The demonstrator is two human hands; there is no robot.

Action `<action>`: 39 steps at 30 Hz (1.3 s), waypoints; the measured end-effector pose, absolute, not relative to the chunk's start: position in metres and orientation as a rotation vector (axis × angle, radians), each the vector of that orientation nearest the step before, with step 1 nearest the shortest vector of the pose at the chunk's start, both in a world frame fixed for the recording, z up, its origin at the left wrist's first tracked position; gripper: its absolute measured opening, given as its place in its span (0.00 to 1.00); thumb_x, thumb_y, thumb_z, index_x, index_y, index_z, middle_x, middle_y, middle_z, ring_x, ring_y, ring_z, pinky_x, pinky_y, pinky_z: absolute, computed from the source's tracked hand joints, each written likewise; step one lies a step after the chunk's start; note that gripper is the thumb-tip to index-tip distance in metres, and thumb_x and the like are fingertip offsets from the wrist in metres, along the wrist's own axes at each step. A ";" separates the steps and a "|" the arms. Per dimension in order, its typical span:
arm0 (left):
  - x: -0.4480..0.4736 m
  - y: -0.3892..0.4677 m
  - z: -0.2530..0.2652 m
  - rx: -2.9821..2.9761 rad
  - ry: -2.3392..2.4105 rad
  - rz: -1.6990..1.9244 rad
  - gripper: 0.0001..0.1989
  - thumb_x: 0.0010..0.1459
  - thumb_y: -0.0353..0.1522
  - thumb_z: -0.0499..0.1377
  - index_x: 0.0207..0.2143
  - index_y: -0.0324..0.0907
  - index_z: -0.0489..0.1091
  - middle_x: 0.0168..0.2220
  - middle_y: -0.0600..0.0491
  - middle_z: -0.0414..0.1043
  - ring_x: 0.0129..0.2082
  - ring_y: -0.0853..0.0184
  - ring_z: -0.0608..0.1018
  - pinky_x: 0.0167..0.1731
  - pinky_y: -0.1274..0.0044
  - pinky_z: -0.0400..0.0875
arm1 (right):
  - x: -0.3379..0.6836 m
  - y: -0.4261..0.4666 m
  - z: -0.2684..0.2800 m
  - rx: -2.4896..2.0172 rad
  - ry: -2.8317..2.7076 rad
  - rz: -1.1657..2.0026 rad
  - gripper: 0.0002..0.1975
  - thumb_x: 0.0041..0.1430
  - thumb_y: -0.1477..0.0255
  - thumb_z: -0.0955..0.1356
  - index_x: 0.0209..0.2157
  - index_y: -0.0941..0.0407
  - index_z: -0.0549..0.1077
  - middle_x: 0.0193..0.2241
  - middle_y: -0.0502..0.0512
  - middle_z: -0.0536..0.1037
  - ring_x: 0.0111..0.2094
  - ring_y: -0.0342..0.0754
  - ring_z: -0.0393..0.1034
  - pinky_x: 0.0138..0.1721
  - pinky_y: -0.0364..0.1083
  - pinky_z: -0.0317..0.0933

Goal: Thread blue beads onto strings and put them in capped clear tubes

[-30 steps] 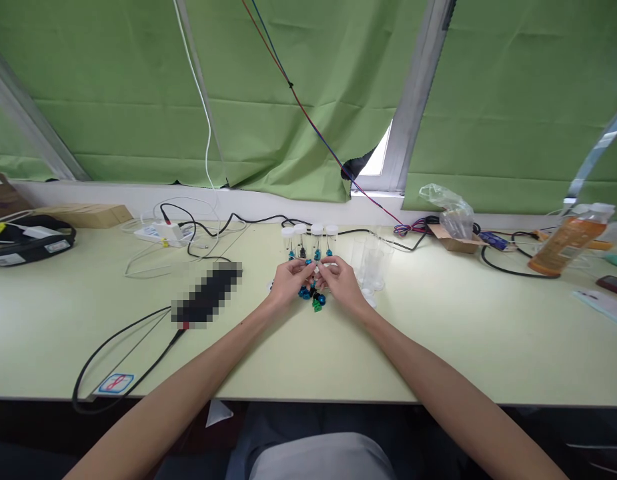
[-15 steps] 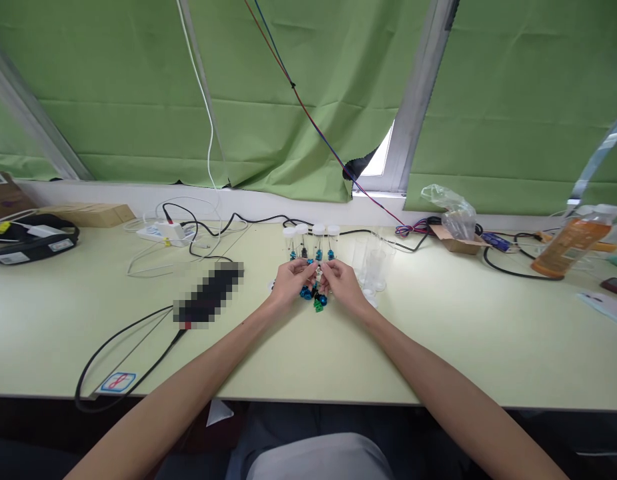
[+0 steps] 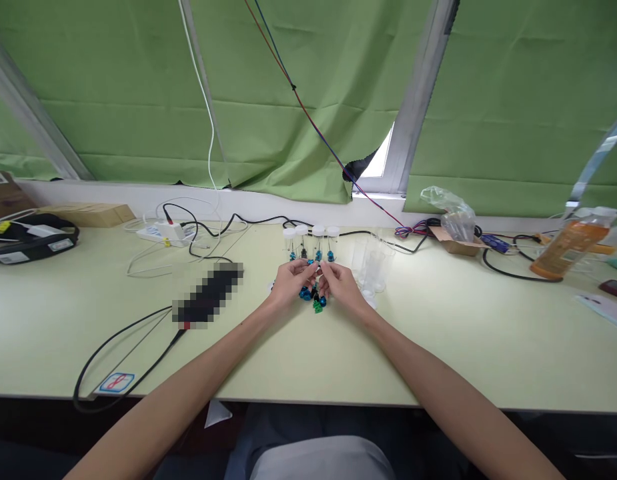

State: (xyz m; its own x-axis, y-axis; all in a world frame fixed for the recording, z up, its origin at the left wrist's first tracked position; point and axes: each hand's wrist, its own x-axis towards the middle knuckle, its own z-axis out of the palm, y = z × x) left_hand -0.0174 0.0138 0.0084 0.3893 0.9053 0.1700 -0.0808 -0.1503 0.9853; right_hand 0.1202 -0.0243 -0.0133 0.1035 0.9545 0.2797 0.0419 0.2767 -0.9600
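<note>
My left hand [image 3: 291, 279] and my right hand [image 3: 341, 280] meet over the middle of the desk, thumbs and fingers pinched together. Whatever they hold between the fingertips is too small and covered to name. Under the fingers lie small blue parts [image 3: 305, 293], some black ones and a green piece [image 3: 317, 307]. Just behind the hands stands a row of several clear containers with white lids [image 3: 318, 231], showing blue and dark parts [image 3: 331, 255] inside. Clear plastic cups [image 3: 374, 268] stand beside my right hand, with a white lid [image 3: 369, 298] partly behind its wrist.
A blurred-out dark object [image 3: 208, 297] with a black cable lies left on the desk [image 3: 463, 320]. Behind it are a white power strip [image 3: 168, 233] and wires. On the right are a small cardboard box [image 3: 455, 243], an orange bottle [image 3: 571, 245] and a dark phone-like object [image 3: 614, 288].
My fingertips have closed a little tighter, and the pale bit that showed between them is now covered. Both arms stay nearly where they were.
</note>
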 end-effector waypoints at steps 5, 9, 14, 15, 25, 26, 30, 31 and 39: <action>-0.017 0.014 0.009 1.414 0.807 1.051 0.20 0.46 0.45 0.69 0.27 0.38 0.70 0.22 0.52 0.71 0.22 0.68 0.72 0.23 0.74 0.64 | 0.119 -0.025 -0.014 -1.042 -1.250 0.889 0.21 0.54 0.53 0.69 0.38 0.55 0.67 0.23 0.47 0.72 0.19 0.42 0.69 0.18 0.40 0.61; -0.016 0.013 0.009 1.391 0.799 1.058 0.20 0.45 0.45 0.69 0.27 0.38 0.70 0.23 0.51 0.71 0.23 0.68 0.73 0.23 0.74 0.64 | 0.121 -0.023 -0.015 -1.021 -1.236 0.887 0.21 0.52 0.56 0.70 0.40 0.54 0.64 0.27 0.46 0.72 0.20 0.41 0.70 0.19 0.40 0.61; -0.016 0.014 0.009 1.372 0.773 1.066 0.19 0.45 0.45 0.69 0.27 0.38 0.70 0.24 0.51 0.71 0.23 0.68 0.72 0.23 0.75 0.64 | 0.120 -0.022 -0.015 -1.011 -1.218 0.849 0.17 0.54 0.59 0.69 0.39 0.54 0.63 0.27 0.46 0.72 0.19 0.41 0.69 0.18 0.40 0.60; -0.016 0.014 0.009 1.371 0.768 1.065 0.19 0.46 0.44 0.69 0.27 0.38 0.70 0.24 0.51 0.71 0.23 0.68 0.72 0.23 0.75 0.64 | 0.120 -0.022 -0.015 -1.012 -1.218 0.842 0.17 0.54 0.59 0.69 0.39 0.54 0.63 0.27 0.46 0.72 0.19 0.41 0.68 0.18 0.40 0.60; -0.014 0.013 0.010 1.307 0.737 1.054 0.21 0.45 0.46 0.69 0.30 0.37 0.74 0.26 0.51 0.71 0.23 0.69 0.72 0.23 0.75 0.65 | 0.122 -0.022 -0.016 -1.043 -1.220 0.801 0.18 0.55 0.54 0.68 0.36 0.54 0.65 0.26 0.48 0.72 0.19 0.42 0.68 0.19 0.42 0.60; -0.014 0.014 0.010 1.290 0.735 1.059 0.22 0.45 0.47 0.69 0.31 0.37 0.74 0.26 0.51 0.71 0.23 0.70 0.72 0.23 0.75 0.65 | 0.122 -0.021 -0.016 -1.045 -1.221 0.797 0.18 0.55 0.54 0.68 0.36 0.54 0.65 0.25 0.48 0.72 0.19 0.43 0.68 0.19 0.42 0.60; -0.013 0.016 0.009 1.239 0.731 1.070 0.24 0.47 0.50 0.66 0.32 0.36 0.75 0.25 0.51 0.71 0.22 0.71 0.71 0.23 0.75 0.66 | 0.123 -0.021 -0.017 -1.064 -1.236 0.763 0.18 0.56 0.54 0.68 0.33 0.54 0.67 0.22 0.48 0.72 0.19 0.44 0.68 0.20 0.43 0.60; -0.013 0.016 0.009 1.234 0.728 1.070 0.25 0.48 0.51 0.65 0.32 0.36 0.75 0.25 0.50 0.71 0.22 0.70 0.71 0.23 0.75 0.66 | 0.123 -0.021 -0.017 -1.069 -1.246 0.754 0.18 0.56 0.53 0.67 0.32 0.54 0.68 0.21 0.48 0.72 0.19 0.44 0.68 0.20 0.43 0.60; -0.013 0.018 0.005 1.212 0.704 1.051 0.23 0.50 0.49 0.65 0.32 0.35 0.74 0.24 0.50 0.71 0.21 0.70 0.72 0.23 0.76 0.66 | 0.123 -0.025 -0.014 -1.124 -1.287 0.745 0.23 0.60 0.50 0.64 0.23 0.55 0.67 0.15 0.47 0.68 0.16 0.43 0.64 0.21 0.43 0.58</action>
